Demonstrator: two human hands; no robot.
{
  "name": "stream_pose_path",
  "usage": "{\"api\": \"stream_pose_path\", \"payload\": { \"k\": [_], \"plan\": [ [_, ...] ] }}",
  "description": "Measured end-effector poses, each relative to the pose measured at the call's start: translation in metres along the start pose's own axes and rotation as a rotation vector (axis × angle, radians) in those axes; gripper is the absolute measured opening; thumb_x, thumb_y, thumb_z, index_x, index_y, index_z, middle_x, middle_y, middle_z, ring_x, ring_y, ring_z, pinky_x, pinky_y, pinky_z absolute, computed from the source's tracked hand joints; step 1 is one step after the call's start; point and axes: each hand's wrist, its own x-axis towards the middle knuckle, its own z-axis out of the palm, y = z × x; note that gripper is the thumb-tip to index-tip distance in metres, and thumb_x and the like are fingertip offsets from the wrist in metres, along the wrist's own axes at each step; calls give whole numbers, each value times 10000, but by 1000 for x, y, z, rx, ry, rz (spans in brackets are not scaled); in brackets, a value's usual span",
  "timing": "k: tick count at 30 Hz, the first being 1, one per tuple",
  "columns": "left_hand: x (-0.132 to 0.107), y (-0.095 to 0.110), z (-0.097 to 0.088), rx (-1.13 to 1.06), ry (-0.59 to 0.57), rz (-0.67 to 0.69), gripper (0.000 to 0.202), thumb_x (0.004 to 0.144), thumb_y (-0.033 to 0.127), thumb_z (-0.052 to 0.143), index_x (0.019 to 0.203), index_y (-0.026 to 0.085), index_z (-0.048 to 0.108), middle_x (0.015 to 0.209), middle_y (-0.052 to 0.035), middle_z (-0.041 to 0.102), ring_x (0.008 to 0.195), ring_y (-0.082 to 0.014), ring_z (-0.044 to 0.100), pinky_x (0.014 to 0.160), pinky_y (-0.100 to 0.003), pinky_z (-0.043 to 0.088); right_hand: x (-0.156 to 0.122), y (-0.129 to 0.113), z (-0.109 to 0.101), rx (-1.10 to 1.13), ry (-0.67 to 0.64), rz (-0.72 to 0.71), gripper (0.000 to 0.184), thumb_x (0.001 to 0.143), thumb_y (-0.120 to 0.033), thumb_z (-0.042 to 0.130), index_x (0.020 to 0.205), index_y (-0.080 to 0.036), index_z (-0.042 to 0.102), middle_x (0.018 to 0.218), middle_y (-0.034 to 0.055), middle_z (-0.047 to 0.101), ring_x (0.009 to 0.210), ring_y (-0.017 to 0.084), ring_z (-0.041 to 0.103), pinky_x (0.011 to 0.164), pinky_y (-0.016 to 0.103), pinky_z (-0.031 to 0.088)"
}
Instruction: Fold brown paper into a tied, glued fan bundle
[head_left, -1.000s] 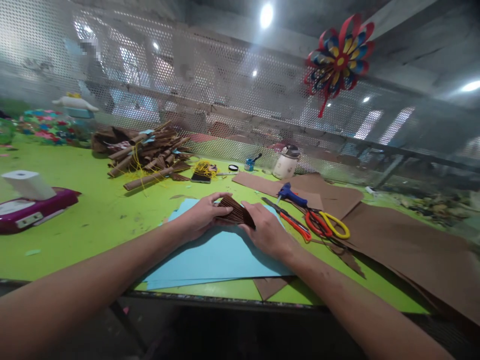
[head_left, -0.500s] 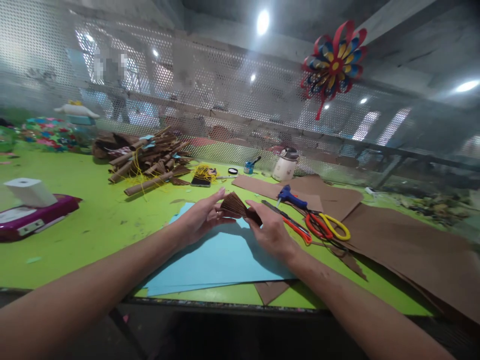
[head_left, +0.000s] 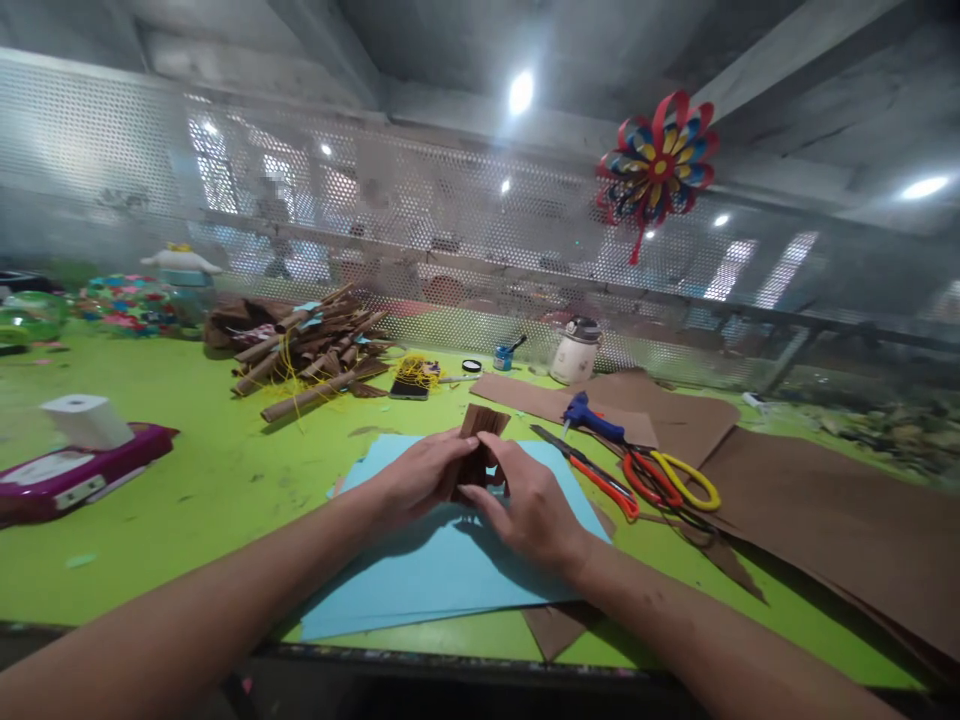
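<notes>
A pleated stack of brown paper (head_left: 484,420) stands tilted upright between my hands, its many thin folds showing at the top edge. My left hand (head_left: 431,470) is closed round its left side, thumb across the front. My right hand (head_left: 525,490) grips the right side with thumb and forefinger bent, a gap showing between them. Part of the paper is hidden behind the fingers. Under both hands lie light blue paper sheets (head_left: 420,600). To the right of my right hand are a knife with an orange handle (head_left: 600,485) and a blue glue gun (head_left: 596,418).
Scissors with red and yellow handles (head_left: 690,480) lie beside large brown paper sheets (head_left: 832,520) on the right. A bundle of brown paper rolls (head_left: 307,350), a phone (head_left: 410,387) and a white jar (head_left: 576,355) stand toward the back. A purple box (head_left: 90,470) is at left.
The fanned brown paper has been turned more upright and its folds pressed closer together. My hands have shifted, the left thumb now over the paper's front. The whole view has tilted upward slightly.
</notes>
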Motion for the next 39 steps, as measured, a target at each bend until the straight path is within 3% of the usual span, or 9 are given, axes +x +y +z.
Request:
{"api": "stream_pose_path", "payload": {
  "k": [7, 15, 18, 23, 26, 30, 32, 36, 39],
  "plan": [
    [-3, 6, 5, -63, 39, -64, 220, 792, 238, 592, 978, 120, 605, 917, -106, 659, 788, -189, 611, 684, -284, 461, -3, -4, -8, 48, -24, 81, 441, 880, -289, 481, 1289, -141, 407, 991, 117, 644, 834, 211, 613, 750, 340, 493],
    [-5, 7, 5, -81, 113, -141, 309, 817, 279, 543, 1059, 96, 601, 995, -140, 670, 884, -240, 617, 815, -376, 462, 3, 4, -16, 300, 122, 346, 235, 850, -277, 510, 1062, -175, 532, 690, 0, 576, 587, 125, 543, 572, 253, 448],
    [-3, 4, 2, -94, 110, -157, 348, 820, 289, 527, 1101, 91, 583, 1037, -148, 662, 957, -258, 606, 881, -401, 434, 5, 9, -16, 482, 157, 475, 318, 808, -291, 568, 1097, -176, 500, 648, -25, 545, 576, 119, 531, 541, 238, 447],
    [-3, 6, 2, -157, -25, -182, 384, 827, 300, 490, 1148, 101, 562, 1026, -147, 668, 951, -269, 618, 872, -414, 440, 10, 11, -16, 811, 126, 660, 635, 706, -327, 684, 1248, -169, 391, 594, -64, 529, 459, 94, 476, 396, 196, 378],
    [-5, 9, 3, -157, -99, -210, 406, 829, 312, 464, 1145, 76, 561, 984, -159, 677, 920, -271, 628, 851, -400, 445, 12, 10, -18, 974, 96, 717, 624, 678, -355, 714, 1201, -149, 444, 544, -81, 492, 405, 76, 432, 355, 184, 346],
    [-6, 11, 1, -185, -213, -228, 436, 835, 324, 408, 1134, 40, 552, 982, -183, 669, 924, -279, 626, 852, -397, 432, 12, 13, -22, 1206, 18, 701, 474, 766, -423, 625, 1132, -144, 514, 602, -25, 555, 436, 97, 490, 369, 208, 391],
    [-6, 12, 0, -218, -201, -236, 425, 823, 326, 413, 1102, 41, 562, 957, -173, 673, 898, -267, 632, 840, -382, 437, 13, 17, -26, 1288, 2, 676, 429, 825, -444, 534, 1128, -140, 533, 641, 12, 588, 477, 123, 526, 394, 241, 428],
    [-7, 15, 3, -235, 10, -298, 329, 763, 290, 482, 969, 61, 599, 837, -123, 688, 738, -206, 639, 742, -315, 465, 15, 25, -39, 1190, 43, 557, 359, 839, -297, 494, 1177, -182, 536, 865, 69, 653, 712, 168, 611, 589, 318, 522],
    [-10, 18, 6, -174, 138, -359, 264, 741, 292, 520, 873, 83, 610, 742, -90, 680, 611, -170, 607, 584, -271, 452, 16, 28, -53, 1003, -66, 350, 401, 799, -173, 483, 1191, -222, 548, 1172, 84, 593, 1052, 216, 560, 857, 410, 488]
  ]
}}
